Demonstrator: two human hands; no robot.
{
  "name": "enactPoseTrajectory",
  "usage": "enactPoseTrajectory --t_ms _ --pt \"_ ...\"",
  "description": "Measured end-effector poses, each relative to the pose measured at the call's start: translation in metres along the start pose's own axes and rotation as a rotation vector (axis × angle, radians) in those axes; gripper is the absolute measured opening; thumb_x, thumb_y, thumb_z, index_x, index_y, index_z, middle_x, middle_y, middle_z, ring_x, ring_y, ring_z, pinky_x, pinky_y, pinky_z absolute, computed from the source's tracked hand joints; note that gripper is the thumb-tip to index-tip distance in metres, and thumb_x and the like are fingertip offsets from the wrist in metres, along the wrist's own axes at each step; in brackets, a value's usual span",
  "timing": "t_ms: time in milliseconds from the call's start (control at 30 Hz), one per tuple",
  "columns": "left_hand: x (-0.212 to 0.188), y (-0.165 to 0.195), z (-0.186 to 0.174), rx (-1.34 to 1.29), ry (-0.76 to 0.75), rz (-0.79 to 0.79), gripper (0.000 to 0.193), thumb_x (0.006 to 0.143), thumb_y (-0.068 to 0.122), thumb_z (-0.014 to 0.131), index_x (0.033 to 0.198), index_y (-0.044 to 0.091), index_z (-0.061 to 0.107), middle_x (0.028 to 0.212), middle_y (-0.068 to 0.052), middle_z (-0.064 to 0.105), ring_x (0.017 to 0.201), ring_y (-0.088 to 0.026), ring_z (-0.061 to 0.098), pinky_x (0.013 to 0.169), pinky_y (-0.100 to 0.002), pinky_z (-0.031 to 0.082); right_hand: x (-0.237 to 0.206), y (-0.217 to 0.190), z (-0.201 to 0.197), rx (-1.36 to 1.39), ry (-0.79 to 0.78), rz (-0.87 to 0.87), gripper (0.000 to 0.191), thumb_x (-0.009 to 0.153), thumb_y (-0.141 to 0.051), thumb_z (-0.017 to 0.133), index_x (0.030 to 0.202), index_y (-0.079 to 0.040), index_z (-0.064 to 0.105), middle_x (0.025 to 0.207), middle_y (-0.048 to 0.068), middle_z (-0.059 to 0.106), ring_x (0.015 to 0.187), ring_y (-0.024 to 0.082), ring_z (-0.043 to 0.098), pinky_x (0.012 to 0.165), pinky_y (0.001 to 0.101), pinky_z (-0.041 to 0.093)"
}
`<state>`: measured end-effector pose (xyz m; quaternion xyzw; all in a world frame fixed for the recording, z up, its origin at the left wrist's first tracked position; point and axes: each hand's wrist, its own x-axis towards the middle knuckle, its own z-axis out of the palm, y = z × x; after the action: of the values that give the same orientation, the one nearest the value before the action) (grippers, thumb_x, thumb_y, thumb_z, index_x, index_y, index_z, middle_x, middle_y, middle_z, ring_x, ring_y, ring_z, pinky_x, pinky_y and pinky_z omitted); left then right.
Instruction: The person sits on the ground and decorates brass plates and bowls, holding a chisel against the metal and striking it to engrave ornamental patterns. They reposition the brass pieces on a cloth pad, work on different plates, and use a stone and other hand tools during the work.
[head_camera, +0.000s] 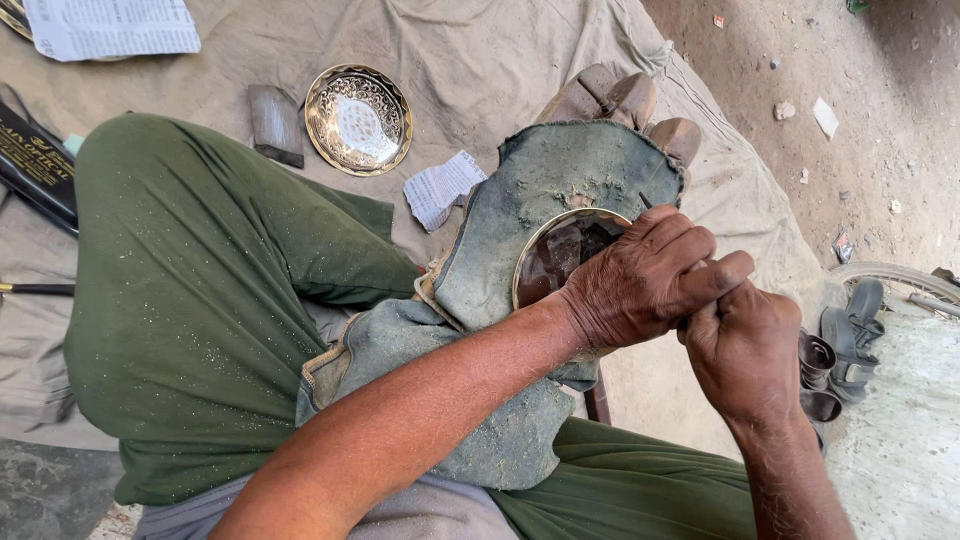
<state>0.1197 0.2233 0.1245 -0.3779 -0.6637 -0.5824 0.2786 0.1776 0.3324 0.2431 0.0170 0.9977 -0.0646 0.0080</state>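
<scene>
left arm: bare forearm runs from the bottom edge up and right, wrist slightly bent
left hand (645, 285): back facing up, fingers curled, forefinger stretched right
right hand (745, 345): closed fist, pressed against the left fingers
right arm: comes up from the bottom right corner
legs: folded, knee up at left

We see a round, glossy metal plate (560, 255) lying on a rough, dusty grey-green cloth pad (540, 190). A second round brass-coloured plate (358, 119), shiny and embossed, lies near the far edge of the matt beige ground sheet (470, 60), beside crumpled printed paper (440, 187) and a dull wooden block (276, 124).
</scene>
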Motion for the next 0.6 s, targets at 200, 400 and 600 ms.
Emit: enactPoseTrajectory --t_ms 200,400,600 --pt "-0.006 0.002 0.007 0.058 0.024 -0.085 0.044 0.101 0.018 0.064 0.142 0.014 0.047 0.098 -0.006 0.051 0.094 -0.026 0.058 0.095 -0.044 0.046 0.007 0.007 -0.003 0.029 -0.127 0.057 0.024 0.101 -0.013 0.061 0.082 0.002 0.065 0.063 0.017 0.065 0.053 0.028 0.066 0.056 0.0406 0.053" --pt "-0.006 0.002 0.009 0.155 0.061 -0.123 0.044 0.104 0.010 0.065 0.145 0.010 0.048 0.093 -0.005 0.051 0.085 -0.025 0.057 0.083 -0.042 0.046 0.025 0.004 -0.012 0.030 -0.249 0.108 0.026 0.098 -0.015 0.062 0.081 0.003 0.066 0.058 0.017 0.066 0.050 0.025 0.066 0.053 0.0407 0.054" --pt "-0.003 0.000 0.008 0.167 0.056 -0.181 0.041 0.100 0.012 0.066 0.138 0.009 0.050 0.089 -0.006 0.052 0.078 -0.025 0.057 0.075 -0.042 0.046 0.039 0.001 -0.018 0.023 -0.330 0.114 0.028 0.096 -0.018 0.063 0.080 0.004 0.066 0.057 0.017 0.065 0.050 0.025 0.063 0.055 0.0410 0.054"
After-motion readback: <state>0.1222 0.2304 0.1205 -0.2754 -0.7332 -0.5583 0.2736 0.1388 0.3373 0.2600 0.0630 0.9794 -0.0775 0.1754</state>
